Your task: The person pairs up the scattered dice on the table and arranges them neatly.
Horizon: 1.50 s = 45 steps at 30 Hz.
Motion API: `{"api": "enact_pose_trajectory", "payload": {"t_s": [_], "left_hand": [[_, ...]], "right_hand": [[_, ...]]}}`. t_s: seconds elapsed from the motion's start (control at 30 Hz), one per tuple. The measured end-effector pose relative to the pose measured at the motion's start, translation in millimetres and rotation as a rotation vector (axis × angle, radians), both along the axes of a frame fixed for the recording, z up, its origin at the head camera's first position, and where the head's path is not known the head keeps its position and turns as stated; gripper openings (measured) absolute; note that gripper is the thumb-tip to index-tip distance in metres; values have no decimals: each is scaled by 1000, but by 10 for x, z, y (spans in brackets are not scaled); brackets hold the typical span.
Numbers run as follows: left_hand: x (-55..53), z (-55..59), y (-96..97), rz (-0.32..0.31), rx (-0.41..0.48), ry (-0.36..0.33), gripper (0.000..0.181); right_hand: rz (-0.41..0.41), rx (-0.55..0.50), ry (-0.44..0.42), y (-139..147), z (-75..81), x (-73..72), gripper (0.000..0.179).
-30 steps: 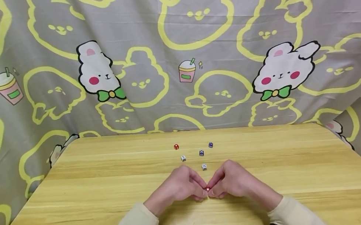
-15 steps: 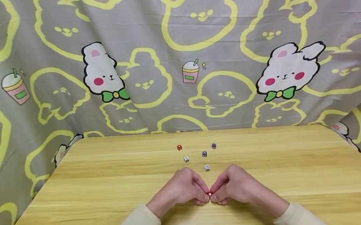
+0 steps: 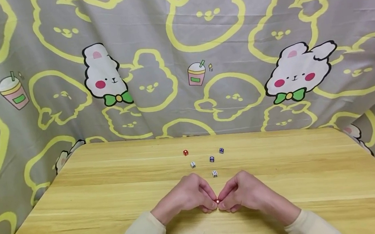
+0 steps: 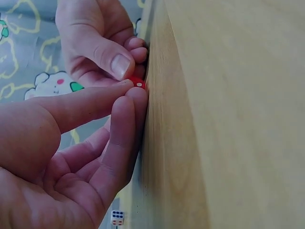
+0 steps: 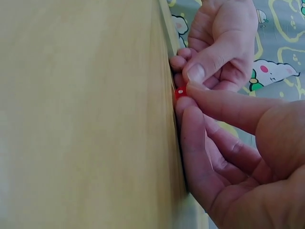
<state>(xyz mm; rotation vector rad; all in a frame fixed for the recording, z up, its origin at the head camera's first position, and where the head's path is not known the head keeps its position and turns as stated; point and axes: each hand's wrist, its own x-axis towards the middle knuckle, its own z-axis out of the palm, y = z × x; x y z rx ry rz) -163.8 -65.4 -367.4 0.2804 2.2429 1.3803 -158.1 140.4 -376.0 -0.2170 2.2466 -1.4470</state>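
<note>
Low over the table, both hands meet at one small red die (image 3: 217,202) with white pips. My left hand (image 3: 193,194) pinches it from the left with thumb and index fingertips. From the right, my right hand (image 3: 244,191) does the same. In the left wrist view the red die (image 4: 138,83) shows between the fingertips, close to the wood. The right wrist view has the red die (image 5: 180,92) largely covered by fingers. Just beyond the hands lies a white die (image 3: 215,173), with a second white die (image 3: 193,164) farther back to the left.
Farther back on the wooden table (image 3: 95,189) lie a blue die (image 3: 211,159), another blue die (image 3: 221,150) and a loose red die (image 3: 185,152). A grey curtain (image 3: 149,28) with yellow cartoon outlines hangs behind the table's far edge.
Both hands have shifted slightly toward the person with the red die between them, then stayed nearly still over the last half second. The other dice lie as before.
</note>
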Motion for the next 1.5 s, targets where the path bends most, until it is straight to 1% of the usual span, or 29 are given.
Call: {"api": "enact_pose_trajectory", "payload": {"t_s": [0.23, 0.47, 0.87, 1.2, 1.5], "left_hand": [[-12, -8, -1, -10, 2, 0, 14], [-19, -17, -14, -20, 2, 18, 14], [-22, -26, -21, -31, 2, 17, 14], [-18, -20, -25, -27, 10, 4, 14], [-28, -23, -9, -27, 21, 10, 15]], "right_hand": [[18, -37, -19, 37, 2, -22, 17], [16, -31, -17, 22, 15, -24, 16], [26, -37, -9, 22, -7, -17, 15], [35, -43, -19, 27, 3, -20, 14], [54, -59, -19, 65, 0, -29, 16]]}}
